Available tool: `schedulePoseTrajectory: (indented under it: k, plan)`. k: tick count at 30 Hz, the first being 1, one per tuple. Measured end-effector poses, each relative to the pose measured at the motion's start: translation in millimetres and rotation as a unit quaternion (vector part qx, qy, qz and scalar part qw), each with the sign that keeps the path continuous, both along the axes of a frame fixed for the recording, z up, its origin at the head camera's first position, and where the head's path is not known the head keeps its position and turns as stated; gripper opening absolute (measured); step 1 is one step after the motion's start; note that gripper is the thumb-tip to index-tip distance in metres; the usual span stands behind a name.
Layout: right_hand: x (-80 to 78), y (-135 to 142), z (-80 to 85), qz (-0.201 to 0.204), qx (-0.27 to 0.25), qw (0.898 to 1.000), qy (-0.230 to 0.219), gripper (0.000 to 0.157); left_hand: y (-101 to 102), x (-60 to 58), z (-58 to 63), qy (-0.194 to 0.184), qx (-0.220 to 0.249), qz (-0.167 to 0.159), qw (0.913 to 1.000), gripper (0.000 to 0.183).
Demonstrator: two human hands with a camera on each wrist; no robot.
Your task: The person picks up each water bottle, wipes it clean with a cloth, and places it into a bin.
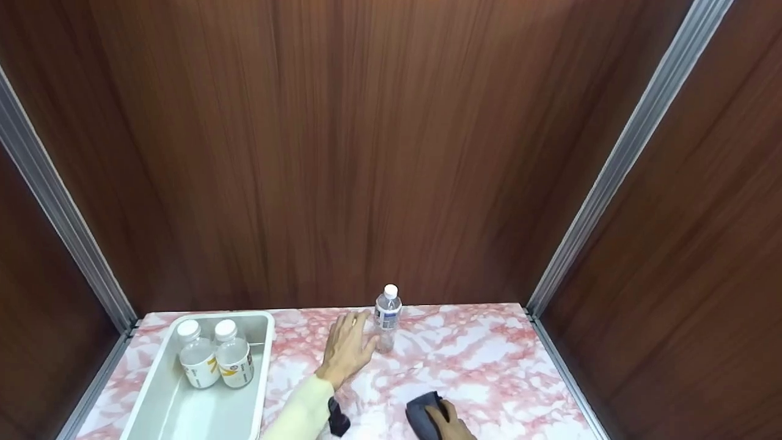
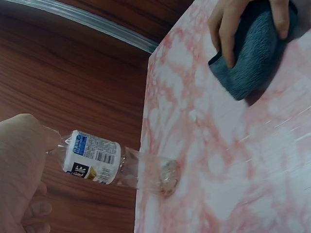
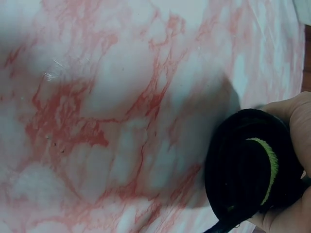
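A clear plastic bottle (image 1: pixel 386 327) with a white cap and a printed label stands upright toward the back of the table. Just left of it is my left hand (image 1: pixel 348 348), its fingers extended and the thumb pointing at the bottle's side. In the left wrist view the same bottle (image 2: pixel 99 158) shows its label, with the thumb's tip overlapping its upper part. My right hand (image 1: pixel 449 423) grips a folded dark cloth (image 1: pixel 423 417) low over the table's front. The right wrist view shows the cloth (image 3: pixel 243 170) rolled, with a yellow-green strip inside.
On the left, a pale grey tray (image 1: pixel 266 342) holds two clear bottles (image 1: pixel 214 360) with white caps, leaning at its back end. The pink-and-white marbled table (image 1: pixel 482 348) meets a brown wood-grain wall (image 1: pixel 379 159) behind and panels at both sides, with metal corner strips.
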State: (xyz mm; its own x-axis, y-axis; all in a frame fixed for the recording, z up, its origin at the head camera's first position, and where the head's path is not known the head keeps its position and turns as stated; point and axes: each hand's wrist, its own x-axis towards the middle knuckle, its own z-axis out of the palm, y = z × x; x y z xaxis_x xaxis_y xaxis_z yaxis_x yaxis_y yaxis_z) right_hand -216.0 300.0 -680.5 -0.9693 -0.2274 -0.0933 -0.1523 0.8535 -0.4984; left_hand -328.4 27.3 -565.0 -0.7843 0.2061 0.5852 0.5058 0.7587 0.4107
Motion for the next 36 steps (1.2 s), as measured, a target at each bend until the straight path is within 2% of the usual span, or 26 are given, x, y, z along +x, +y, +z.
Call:
schedulePoseTrajectory:
  k: [6, 9, 14, 17, 20, 24, 28, 31, 36]
  plan:
    - [-1.1, 1, 5.1, -0.010, -0.009, 1.000, -0.027, 0.086, 7, -15.6, 13.4, -0.041, -0.024, -0.007, 0.9989, 0.057]
    - [-1.6, 0, 3.7, -0.008, -0.001, 1.000, -0.022, 0.087, 12, -23.3, 18.0, -0.051, -0.028, -0.014, 0.9982, 0.059]
    - [-2.0, 1, -1.4, 0.012, -0.004, 1.000, -0.007, 0.086, 21, -34.7, 20.1, -0.045, -0.043, -0.017, 0.9979, 0.059]
    - [-1.2, 3, -4.6, 0.026, -0.003, 1.000, 0.016, 0.085, 28, -39.3, 20.4, -0.034, -0.060, -0.016, 0.9974, 0.059]
    - [-0.7, 4, -6.6, 0.029, 0.007, 0.999, 0.039, 0.086, 33, -43.0, 21.9, -0.048, -0.069, -0.019, 0.9963, 0.061]
    - [-1.9, 3, -6.2, 0.021, 0.004, 1.000, 0.017, 0.085, 36, -47.2, 24.6, -0.074, -0.086, -0.019, 0.9933, 0.064]
    - [-3.0, 1, -4.1, 0.012, -0.008, 1.000, -0.016, 0.085, 37, -50.5, 26.4, -0.081, -0.119, -0.021, 0.9894, 0.064]
    - [-2.7, 1, -3.3, 0.014, -0.008, 1.000, -0.024, 0.085, 38, -53.4, 28.5, -0.095, -0.133, -0.029, 0.9861, 0.065]
    - [-2.3, 1, -3.1, 0.023, 0.000, 1.000, -0.022, 0.084, 41, -58.3, 35.9, -0.149, -0.142, -0.048, 0.9775, 0.076]
